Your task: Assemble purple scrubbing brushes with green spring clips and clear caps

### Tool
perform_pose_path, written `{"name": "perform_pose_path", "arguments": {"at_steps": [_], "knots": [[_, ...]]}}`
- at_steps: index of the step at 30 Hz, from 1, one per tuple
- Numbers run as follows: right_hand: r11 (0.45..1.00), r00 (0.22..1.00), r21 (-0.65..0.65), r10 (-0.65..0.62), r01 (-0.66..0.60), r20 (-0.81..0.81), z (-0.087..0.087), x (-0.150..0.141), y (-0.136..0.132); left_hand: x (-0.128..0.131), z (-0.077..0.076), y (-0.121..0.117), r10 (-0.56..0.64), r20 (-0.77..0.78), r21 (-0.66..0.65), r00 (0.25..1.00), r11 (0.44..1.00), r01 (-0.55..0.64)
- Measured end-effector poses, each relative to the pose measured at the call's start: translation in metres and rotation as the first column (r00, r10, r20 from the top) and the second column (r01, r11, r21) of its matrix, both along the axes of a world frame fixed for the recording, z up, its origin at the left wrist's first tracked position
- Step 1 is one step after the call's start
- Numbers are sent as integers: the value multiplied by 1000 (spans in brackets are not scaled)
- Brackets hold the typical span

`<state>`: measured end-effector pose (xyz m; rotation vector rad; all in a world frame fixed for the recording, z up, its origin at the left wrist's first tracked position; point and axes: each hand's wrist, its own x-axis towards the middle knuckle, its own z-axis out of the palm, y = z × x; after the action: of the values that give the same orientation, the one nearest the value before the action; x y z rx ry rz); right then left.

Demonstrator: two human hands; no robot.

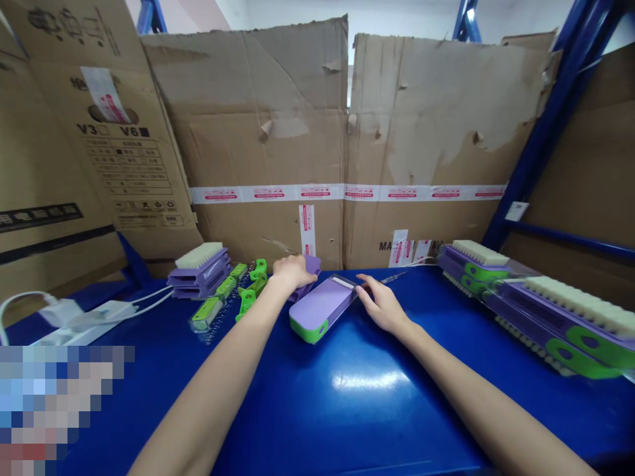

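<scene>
**Crowded blue bench, both your hands at the middle**

So your purple-and-green casing [322, 305] was lying on the shiny blue tabletop [357, 423], a smooth plastic slab with rounded corners, right between your arms. Your right hand [381, 305] was at its dark-framed far end, thumb and forefinger a bit apart. Your left hand [292, 274] was curled over a ribbed purple part [311, 266] just behind; fingertips hidden, so I couldn't tell if they were pinching it.

Left side was busy: chunky green clips [247, 303] beside your forearm, thin coiled springs [217, 324], a slotted purple stack [198, 272] topped with a nubby cream pad, then a white power strip [89, 324]. Bristly brush heads [533, 307] filled the right. Torn, taped cardboard panels [268, 145] walled off the back.
</scene>
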<state>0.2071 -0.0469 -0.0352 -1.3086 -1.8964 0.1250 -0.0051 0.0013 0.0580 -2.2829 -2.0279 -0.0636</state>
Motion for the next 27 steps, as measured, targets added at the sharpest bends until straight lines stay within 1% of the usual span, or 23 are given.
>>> {"name": "perform_pose_path", "arguments": {"at_steps": [3,4,6,9,10,12,15,18,21,24,27], "knots": [[1000,1000,-13,0,0,9,1,1,0,9,-9,6,4,46,-57,999,998,-2],[1000,1000,-15,1,-1,11,1,1,0,10,-10,6,-5,60,-51,998,999,8],[1000,1000,-14,5,-4,9,1,0,0,13,-9,0,-41,58,27,997,999,40],[1000,1000,-1,11,-11,3,2,-1,0,20,-6,-20,-121,1,215,993,969,118],[1000,1000,8,13,-13,1,2,-1,0,23,-6,-29,-157,-22,254,987,954,157],[999,1000,28,17,-17,-2,2,-1,-1,29,-10,-47,-239,-73,265,968,931,250],[999,1000,50,14,-13,-8,2,-1,-1,32,-23,-74,-338,-123,225,933,906,358],[998,999,62,1,1,-32,5,1,-1,25,-35,-96,-396,-101,199,913,891,408],[996,996,83,-27,34,-82,8,4,0,11,-41,-114,-459,9,160,889,878,451],[993,990,94,-58,71,-129,9,7,1,-5,-41,-132,-493,99,153,865,866,476],[992,986,91,-78,92,-146,9,10,1,-25,-38,-152,-453,153,100,878,891,442]]}}
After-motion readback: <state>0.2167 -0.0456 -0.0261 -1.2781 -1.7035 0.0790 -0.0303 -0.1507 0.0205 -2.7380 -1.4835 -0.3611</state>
